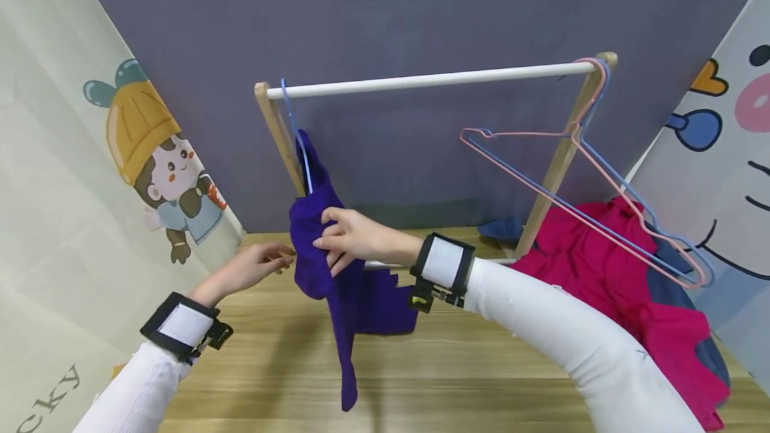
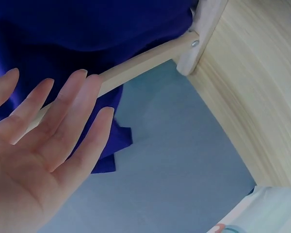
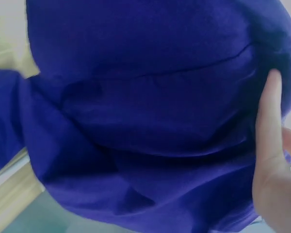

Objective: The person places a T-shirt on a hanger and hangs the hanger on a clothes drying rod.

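A purple garment (image 1: 313, 246) hangs by a blue hanger (image 1: 291, 109) at the left end of a small rack, a narrow strip of its cloth dangling low. My right hand (image 1: 355, 239) rests on the garment's near side, its fingers touching the cloth; in the right wrist view a straight finger (image 3: 269, 116) lies against the folds. Just left of the garment is my left hand (image 1: 255, 266), holding nothing. Its fingers (image 2: 63, 131) are spread and loosely extended in the left wrist view, with purple cloth (image 2: 87, 24) behind them. The hanger's lower part is hidden by the garment.
The rack has a white rail (image 1: 433, 79) and wooden posts (image 1: 556, 166). A pink hanger (image 1: 523, 133) and another blue hanger (image 1: 607, 162) hang at its right end. Below them a magenta garment (image 1: 601, 266) and dark blue cloth (image 1: 680, 286) lie heaped on the wood-grain surface (image 1: 457, 379).
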`<action>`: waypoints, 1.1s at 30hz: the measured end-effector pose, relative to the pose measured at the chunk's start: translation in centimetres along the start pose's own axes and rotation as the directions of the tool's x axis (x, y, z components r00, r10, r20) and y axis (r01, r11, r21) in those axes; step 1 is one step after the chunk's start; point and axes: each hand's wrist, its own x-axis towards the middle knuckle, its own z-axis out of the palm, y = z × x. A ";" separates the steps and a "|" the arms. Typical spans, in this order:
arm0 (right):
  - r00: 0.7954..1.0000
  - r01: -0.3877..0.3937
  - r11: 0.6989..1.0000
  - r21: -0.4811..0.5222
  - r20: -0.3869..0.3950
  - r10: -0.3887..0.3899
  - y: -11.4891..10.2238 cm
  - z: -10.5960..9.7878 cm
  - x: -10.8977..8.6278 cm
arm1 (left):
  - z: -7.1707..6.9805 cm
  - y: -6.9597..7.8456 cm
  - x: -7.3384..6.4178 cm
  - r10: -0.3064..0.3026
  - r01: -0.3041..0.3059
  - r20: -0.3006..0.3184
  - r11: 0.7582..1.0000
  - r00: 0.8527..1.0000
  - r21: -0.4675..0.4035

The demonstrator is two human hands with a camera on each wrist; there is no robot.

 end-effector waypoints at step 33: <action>0.992 -0.078 0.903 -0.424 0.054 0.111 10.5 -9.3 -10.1 | -5.6 7.2 -0.4 -0.032 0.037 -0.035 0.988 0.999 0.150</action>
